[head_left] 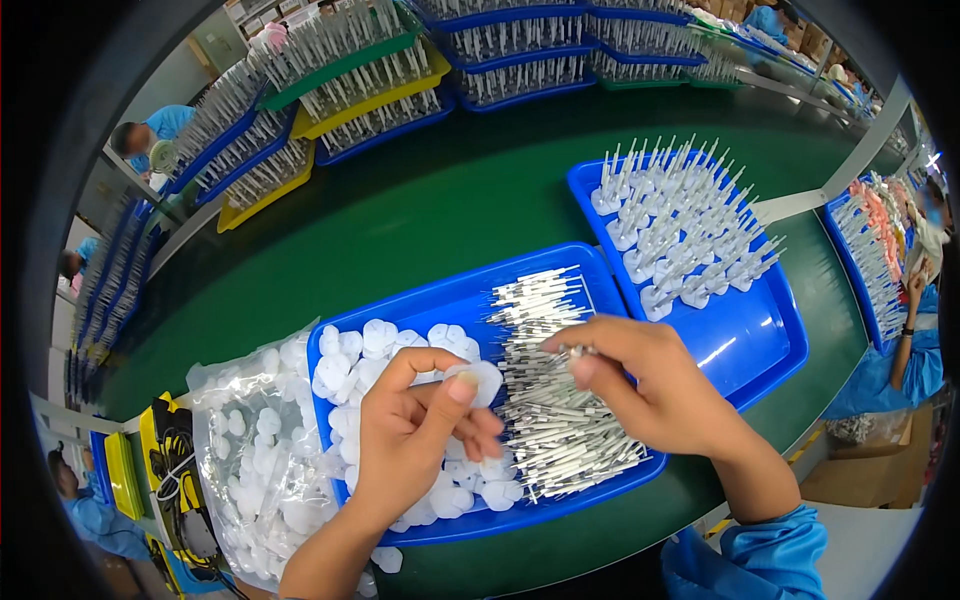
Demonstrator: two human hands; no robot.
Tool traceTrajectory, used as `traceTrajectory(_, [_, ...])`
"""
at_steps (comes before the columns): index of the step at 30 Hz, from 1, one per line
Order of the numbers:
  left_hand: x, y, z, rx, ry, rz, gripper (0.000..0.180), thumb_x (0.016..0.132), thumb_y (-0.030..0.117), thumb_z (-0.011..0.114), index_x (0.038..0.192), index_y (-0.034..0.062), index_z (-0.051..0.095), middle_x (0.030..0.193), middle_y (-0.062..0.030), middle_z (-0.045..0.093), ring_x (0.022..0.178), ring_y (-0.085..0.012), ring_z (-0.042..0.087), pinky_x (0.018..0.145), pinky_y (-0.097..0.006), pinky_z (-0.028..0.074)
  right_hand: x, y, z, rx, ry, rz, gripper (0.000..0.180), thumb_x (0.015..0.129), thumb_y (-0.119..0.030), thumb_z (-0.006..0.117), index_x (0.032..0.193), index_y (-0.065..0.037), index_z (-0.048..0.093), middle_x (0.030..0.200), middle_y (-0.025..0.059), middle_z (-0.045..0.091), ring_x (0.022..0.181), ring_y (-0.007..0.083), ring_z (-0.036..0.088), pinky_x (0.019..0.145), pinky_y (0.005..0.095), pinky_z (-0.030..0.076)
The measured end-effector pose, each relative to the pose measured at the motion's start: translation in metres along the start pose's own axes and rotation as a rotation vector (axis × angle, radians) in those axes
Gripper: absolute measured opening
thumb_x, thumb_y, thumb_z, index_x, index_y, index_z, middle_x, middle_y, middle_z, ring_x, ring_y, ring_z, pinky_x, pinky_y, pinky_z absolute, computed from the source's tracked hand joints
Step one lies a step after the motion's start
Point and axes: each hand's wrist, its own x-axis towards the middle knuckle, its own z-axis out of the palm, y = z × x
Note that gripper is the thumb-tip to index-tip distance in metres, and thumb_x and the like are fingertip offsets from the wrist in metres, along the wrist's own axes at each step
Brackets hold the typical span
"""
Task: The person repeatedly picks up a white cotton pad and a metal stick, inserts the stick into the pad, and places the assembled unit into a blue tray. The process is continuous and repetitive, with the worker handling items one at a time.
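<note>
My left hand [410, 425] pinches a thin white petal-edged disc [482, 383] between thumb and forefinger, over the near blue tray [465, 532]. To its right my right hand [640, 375] is closed in a pinch on a small thin stick [576, 350], mostly hidden by the fingers. The two hands are apart. In the tray's left part lie loose white petal-edged discs [375, 340]. A dense heap of thin white sticks with grey ends [570, 445] fills its right part, under my right hand.
A second blue tray [765, 345] at right holds discs with sticks standing upright [680, 230]. At left lies a clear bag of white discs [265, 450]. Stacked blue, green and yellow trays [375, 105] line the far edge of the green table [430, 185]. Co-workers sit around.
</note>
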Motion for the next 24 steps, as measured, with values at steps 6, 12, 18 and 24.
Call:
traceTrajectory(6, [0.001, -0.015, 0.003, -0.137, -0.161, 0.072, 0.037, 0.096, 0.001, 0.06, 0.132, -0.0033, 0.05, 0.125, -0.0221, 0.061, 0.101, -0.0281, 0.069, 0.083, -0.039, 0.06, -0.012, -0.008, 0.008, 0.123, 0.005, 0.11, 0.018, 0.093, -0.007, 0.062, 0.111, -0.002, 0.059, 0.079, 0.0173, 0.065, 0.059, 0.0303, 0.064, 0.053, 0.0361, 0.047])
traceTrajectory(12, [-0.001, -0.015, 0.015, -0.069, 0.003, 0.026, 0.032, 0.097, -0.001, 0.059, 0.128, -0.0071, 0.052, 0.123, -0.0182, 0.059, 0.105, -0.0266, 0.067, 0.091, -0.041, 0.059, -0.016, 0.001, 0.024, 0.139, 0.018, 0.003, 0.017, 0.092, -0.005, 0.063, 0.108, -0.002, 0.057, 0.078, 0.0191, 0.066, 0.066, 0.0372, 0.066, 0.055, 0.043, 0.05])
traceTrajectory(18, [-0.001, -0.02, 0.009, -0.097, -0.077, 0.04, 0.028, 0.099, 0.005, 0.058, 0.125, -0.0044, 0.055, 0.123, -0.015, 0.056, 0.114, -0.0255, 0.062, 0.099, -0.047, 0.055, -0.016, 0.005, 0.03, 0.043, 0.072, -0.036, 0.013, 0.093, -0.009, 0.063, 0.102, -0.001, 0.06, 0.078, 0.0204, 0.066, 0.067, 0.0395, 0.066, 0.056, 0.0446, 0.05])
traceTrajectory(24, [0.0, -0.02, 0.002, -0.241, -0.09, -0.034, 0.023, 0.099, 0.015, 0.06, 0.116, -0.0013, 0.059, 0.129, -0.0184, 0.055, 0.121, -0.0304, 0.058, 0.104, -0.053, 0.049, -0.017, 0.004, 0.033, 0.055, 0.088, -0.026, 0.012, 0.093, -0.012, 0.063, 0.098, -0.001, 0.062, 0.07, 0.0193, 0.065, 0.063, 0.0379, 0.065, 0.053, 0.0449, 0.049])
